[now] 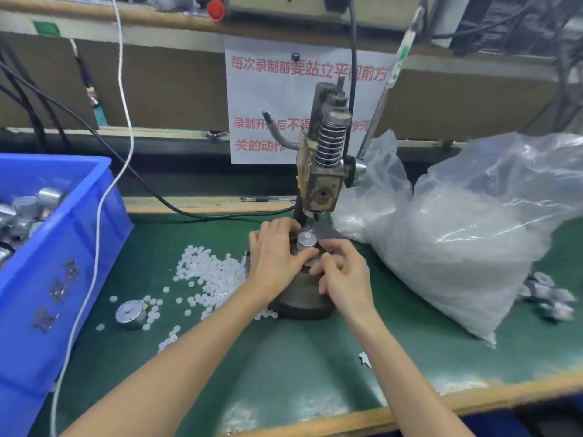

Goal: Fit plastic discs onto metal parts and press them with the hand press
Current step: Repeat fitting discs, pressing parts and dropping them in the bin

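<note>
A round metal part with a white plastic disc on top sits on the base of the hand press, under its ram. My left hand wraps around the part from the left, thumb and fingers curled on its sides. My right hand is just below and right of it, fingers curled and pinching at the part's front edge. A heap of white plastic discs lies on the green mat left of the press. Another metal part stands alone among scattered discs.
A blue crate with metal parts stands at the left. A large clear bag of white discs fills the right. More metal parts lie beyond the bag. A white cord and black cables cross the bench. The press lever rises toward the upper right.
</note>
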The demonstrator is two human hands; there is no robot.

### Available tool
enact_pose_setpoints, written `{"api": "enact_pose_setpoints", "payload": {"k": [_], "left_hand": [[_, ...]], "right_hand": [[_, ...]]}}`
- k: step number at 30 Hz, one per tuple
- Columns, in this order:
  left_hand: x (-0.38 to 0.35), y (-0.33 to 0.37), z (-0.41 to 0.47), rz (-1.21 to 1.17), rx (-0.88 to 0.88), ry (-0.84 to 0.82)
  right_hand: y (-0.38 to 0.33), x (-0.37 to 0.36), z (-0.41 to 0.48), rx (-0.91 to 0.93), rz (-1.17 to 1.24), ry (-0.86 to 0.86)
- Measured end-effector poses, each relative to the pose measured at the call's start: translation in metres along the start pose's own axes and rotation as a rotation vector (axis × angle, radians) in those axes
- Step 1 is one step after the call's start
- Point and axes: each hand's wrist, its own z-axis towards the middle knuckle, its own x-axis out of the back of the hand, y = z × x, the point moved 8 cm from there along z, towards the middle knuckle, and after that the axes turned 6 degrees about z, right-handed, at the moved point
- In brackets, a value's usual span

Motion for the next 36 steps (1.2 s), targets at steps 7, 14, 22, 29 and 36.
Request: {"api": "enact_pose_setpoints", "payload": {"k": [7, 14, 22, 29, 36], "left_hand": [[-0.005, -0.002, 0.003, -0.068, 0.042, -0.035], [-0.004, -0.003, 0.001, -0.071, 0.058, -0.025], [-0.004, -0.003, 0.000, -0.081, 0.031, 0.028], [-0.004, -0.002, -0.001, -0.062, 0.017, 0.021], [-0.001, -0.002, -0.003, -0.043, 0.052, -0.022]], "right_hand": [[-0.129, 0.066, 0.042, 0.451, 0.167, 0.397], [-0.205, 0.063, 0.097, 0.393, 0.143, 0.195], [-0.151, 0.060, 0.014, 0.699, 0.473, 0.355], [-0.155, 0.060, 0.013, 0.757, 0.441, 0.448], [-0.164, 0.047, 0.045, 0.487, 0.389, 0.245]]}}
